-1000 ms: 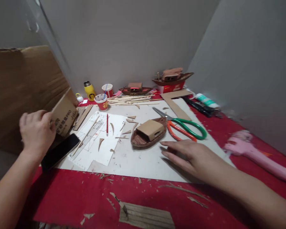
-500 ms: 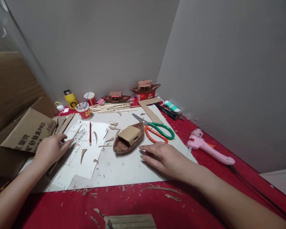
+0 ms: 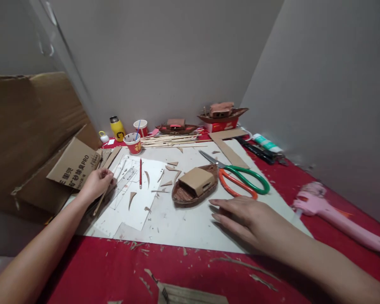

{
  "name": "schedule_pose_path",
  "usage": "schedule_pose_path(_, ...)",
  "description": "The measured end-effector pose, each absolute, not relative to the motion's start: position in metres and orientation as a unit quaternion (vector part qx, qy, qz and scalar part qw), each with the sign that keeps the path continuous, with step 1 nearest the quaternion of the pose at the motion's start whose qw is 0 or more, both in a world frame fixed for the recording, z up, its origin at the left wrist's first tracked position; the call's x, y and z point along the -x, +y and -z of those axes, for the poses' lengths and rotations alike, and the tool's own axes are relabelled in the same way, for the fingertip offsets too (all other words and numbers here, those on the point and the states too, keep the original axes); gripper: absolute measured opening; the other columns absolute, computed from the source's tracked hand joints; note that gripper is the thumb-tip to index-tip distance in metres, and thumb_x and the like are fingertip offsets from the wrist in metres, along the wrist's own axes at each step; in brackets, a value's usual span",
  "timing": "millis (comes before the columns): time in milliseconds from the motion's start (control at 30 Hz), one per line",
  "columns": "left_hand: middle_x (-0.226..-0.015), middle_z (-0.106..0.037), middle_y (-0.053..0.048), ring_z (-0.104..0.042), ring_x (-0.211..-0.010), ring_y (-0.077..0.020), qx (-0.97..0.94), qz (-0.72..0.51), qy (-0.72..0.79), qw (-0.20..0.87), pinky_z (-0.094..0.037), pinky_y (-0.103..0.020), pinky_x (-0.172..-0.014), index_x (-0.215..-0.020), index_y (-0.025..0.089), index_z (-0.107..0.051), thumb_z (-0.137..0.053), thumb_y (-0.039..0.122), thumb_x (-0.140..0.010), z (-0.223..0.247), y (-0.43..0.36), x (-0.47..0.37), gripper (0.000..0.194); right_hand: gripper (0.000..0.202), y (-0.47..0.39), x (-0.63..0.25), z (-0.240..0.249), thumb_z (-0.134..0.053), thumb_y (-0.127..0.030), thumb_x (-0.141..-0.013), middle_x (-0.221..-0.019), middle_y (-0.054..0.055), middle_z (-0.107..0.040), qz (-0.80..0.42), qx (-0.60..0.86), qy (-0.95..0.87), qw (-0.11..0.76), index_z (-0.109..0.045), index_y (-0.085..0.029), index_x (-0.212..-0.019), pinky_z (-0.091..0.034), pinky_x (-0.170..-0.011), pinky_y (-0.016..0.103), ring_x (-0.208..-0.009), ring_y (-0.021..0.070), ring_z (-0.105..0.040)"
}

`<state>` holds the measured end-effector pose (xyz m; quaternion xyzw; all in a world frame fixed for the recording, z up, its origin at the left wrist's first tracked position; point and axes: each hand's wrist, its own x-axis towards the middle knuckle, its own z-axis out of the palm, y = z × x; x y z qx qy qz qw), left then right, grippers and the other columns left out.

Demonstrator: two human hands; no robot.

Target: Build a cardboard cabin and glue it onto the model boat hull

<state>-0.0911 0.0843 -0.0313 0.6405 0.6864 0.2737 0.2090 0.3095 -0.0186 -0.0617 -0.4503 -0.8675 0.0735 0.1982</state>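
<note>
My left hand (image 3: 98,183) is at the left side of the drawn paper sheet (image 3: 136,211), its fingers curled together. What they hold, if anything, is hidden. A thin brown strip (image 3: 99,206) shows just below these fingers, beside a clear ruler (image 3: 126,179). My right hand (image 3: 243,217) rests on the white board (image 3: 183,230) with fingers stretched and apart, holding nothing. Just beyond its fingertips sits a small brown model boat (image 3: 183,196) with a cardboard cabin (image 3: 196,181). Scissors (image 3: 234,173) with green and orange handles lie partly open behind that hand.
A pink glue gun (image 3: 329,211) lies at the right. Cardboard boxes (image 3: 69,164) stand at the left. Paper cups (image 3: 133,144), a yellow bottle (image 3: 116,128), wooden sticks (image 3: 167,140) and two more model boats (image 3: 223,112) line the back. A red pencil (image 3: 140,173) and cardboard scraps (image 3: 132,199) lie about.
The view has turned left, so everything appears further right. My left hand's fingers, stretched apart before, have curled together. The right hand keeps its place beside the boat.
</note>
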Motion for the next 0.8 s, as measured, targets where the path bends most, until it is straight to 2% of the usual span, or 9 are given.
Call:
schedule_pose_path(100, -0.063, -0.066, -0.003, -0.051, -0.047, -0.0136, -0.588, -0.338, 0.674, 0.293, -0.038, -0.026, -0.046, -0.093, 0.015, -0.065, -0.061, 0.045, -0.072, 0.026, 0.078, 0.095, 0.038, 0.032, -0.018, -0.310, 0.064, -0.045, -0.030, -0.095, -0.098, 0.013, -0.076, -0.060, 0.447, -0.867, 0.213, -0.070, -0.014, -0.109, -0.059, -0.072, 0.038, -0.082, 0.0236, -0.073)
schedule_pose_path(167, -0.064, -0.064, -0.003, -0.049, -0.046, -0.0120, -0.558, -0.367, 0.661, 0.342, -0.037, -0.025, -0.045, -0.098, 0.014, -0.064, -0.066, 0.044, -0.067, 0.022, 0.073, 0.096, 0.043, 0.031, -0.018, -0.309, 0.064, -0.045, -0.029, -0.095, -0.099, 0.012, -0.076, -0.063, 0.447, -0.865, 0.219, -0.070, -0.015, -0.109, -0.059, -0.073, 0.037, -0.083, 0.0230, -0.073)
schedule_pose_path(267, -0.065, -0.063, -0.002, -0.047, -0.046, -0.0102, -0.529, -0.389, 0.638, 0.403, -0.035, -0.024, -0.044, -0.095, 0.015, -0.066, -0.073, 0.039, -0.060, 0.016, 0.067, 0.089, 0.043, 0.030, -0.017, -0.309, 0.063, -0.045, -0.029, -0.095, -0.096, 0.012, -0.076, -0.077, 0.451, -0.865, 0.207, -0.069, -0.015, -0.109, -0.058, -0.073, 0.035, -0.081, 0.0223, -0.073)
schedule_pose_path(367, -0.063, -0.059, 0.000, -0.045, -0.046, -0.0091, -0.522, -0.388, 0.613, 0.448, -0.034, -0.023, -0.044, -0.094, 0.015, -0.067, -0.076, 0.036, -0.059, 0.014, 0.061, 0.074, 0.041, 0.030, -0.016, -0.309, 0.061, -0.045, -0.030, -0.096, -0.096, 0.012, -0.076, -0.085, 0.461, -0.863, 0.186, -0.068, -0.016, -0.109, -0.056, -0.073, 0.034, -0.081, 0.0226, -0.072)
schedule_pose_path(467, -0.059, -0.055, 0.003, -0.041, -0.045, -0.0080, -0.533, -0.376, 0.589, 0.477, -0.031, -0.022, -0.043, -0.092, 0.015, -0.068, -0.077, 0.036, -0.063, 0.015, 0.055, 0.056, 0.037, 0.029, -0.017, -0.309, 0.059, -0.045, -0.031, -0.096, -0.096, 0.012, -0.075, -0.092, 0.466, -0.861, 0.180, -0.068, -0.017, -0.108, -0.054, -0.071, 0.032, -0.082, 0.0225, -0.071)
schedule_pose_path(633, -0.050, -0.045, 0.006, -0.034, -0.044, -0.0065, -0.574, -0.358, 0.548, 0.492, -0.026, -0.020, -0.043, -0.075, 0.017, -0.064, -0.070, 0.042, -0.075, 0.018, 0.055, 0.027, 0.026, 0.027, -0.019, -0.308, 0.056, -0.047, -0.030, -0.095, -0.092, 0.011, -0.076, -0.097, 0.461, -0.860, 0.196, -0.069, -0.019, -0.107, -0.053, -0.070, 0.030, -0.081, 0.0214, -0.070)
schedule_pose_path(800, -0.046, -0.045, 0.006, -0.030, -0.039, -0.0054, -0.585, -0.329, 0.535, 0.513, -0.019, -0.019, -0.039, -0.070, 0.015, -0.063, -0.068, 0.040, -0.079, 0.029, 0.073, 0.005, 0.027, 0.029, -0.021, -0.309, 0.056, -0.046, -0.030, -0.096, -0.100, 0.013, -0.075, -0.110, 0.462, -0.860, 0.184, -0.068, -0.017, -0.109, -0.054, -0.070, 0.031, -0.085, 0.0224, -0.071)
